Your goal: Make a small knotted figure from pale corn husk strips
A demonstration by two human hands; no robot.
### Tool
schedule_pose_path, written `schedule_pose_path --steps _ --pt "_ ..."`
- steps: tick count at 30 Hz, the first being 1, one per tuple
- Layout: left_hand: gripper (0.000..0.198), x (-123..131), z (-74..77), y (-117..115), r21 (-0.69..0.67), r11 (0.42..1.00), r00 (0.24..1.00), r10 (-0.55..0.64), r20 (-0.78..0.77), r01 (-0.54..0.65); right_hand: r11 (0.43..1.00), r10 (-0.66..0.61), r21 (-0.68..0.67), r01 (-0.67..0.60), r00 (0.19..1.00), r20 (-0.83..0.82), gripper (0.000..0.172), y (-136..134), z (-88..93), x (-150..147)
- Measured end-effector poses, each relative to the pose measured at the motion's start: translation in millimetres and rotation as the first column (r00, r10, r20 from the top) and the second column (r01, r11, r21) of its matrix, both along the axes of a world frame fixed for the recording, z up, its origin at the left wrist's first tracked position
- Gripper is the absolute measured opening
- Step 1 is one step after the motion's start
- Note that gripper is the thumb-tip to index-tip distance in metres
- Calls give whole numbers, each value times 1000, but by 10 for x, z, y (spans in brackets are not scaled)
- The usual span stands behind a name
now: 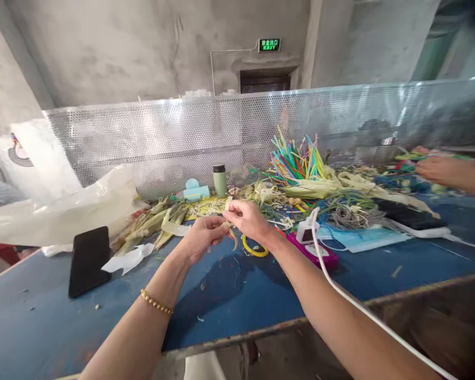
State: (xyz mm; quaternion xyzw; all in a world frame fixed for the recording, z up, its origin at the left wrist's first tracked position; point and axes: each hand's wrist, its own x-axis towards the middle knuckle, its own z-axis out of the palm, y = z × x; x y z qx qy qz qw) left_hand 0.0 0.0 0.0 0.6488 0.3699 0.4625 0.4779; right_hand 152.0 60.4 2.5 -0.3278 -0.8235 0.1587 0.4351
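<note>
My left hand point(203, 236) and my right hand point(246, 219) meet above the blue table point(229, 295). Both pinch a thin pale strip of dried husk point(230, 228) between their fingertips, and one end of it hangs down below them. A gold bead bracelet point(156, 302) sits on my left wrist. Just under my right hand lies a yellow ring point(255, 249). A heap of dried husk leaves point(152, 224) lies beyond my left hand.
A black phone point(88, 259) lies at the left, near a plastic sheet point(59, 208). A green flask point(220, 181), coloured strips point(295, 158), a pink device with a white cable point(314, 248) and a face mask point(364, 237) lie further back. Another person's hand point(439, 169) works at the right, before a perforated metal screen point(221, 137).
</note>
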Motion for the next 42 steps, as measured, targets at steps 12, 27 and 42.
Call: schedule_pose_path --steps 12,27,42 --pt "28 -69 -120 173 39 972 959 224 172 -234 998 -51 32 45 979 198 37 -77 46 38" --pt "22 -62 -89 109 -16 976 972 220 81 -219 990 72 -119 -70 997 14 12 -85 -24 -1" --pt "8 -175 -27 137 -214 977 947 79 313 -10 999 26 -26 -24 997 70 12 -142 51 -4"
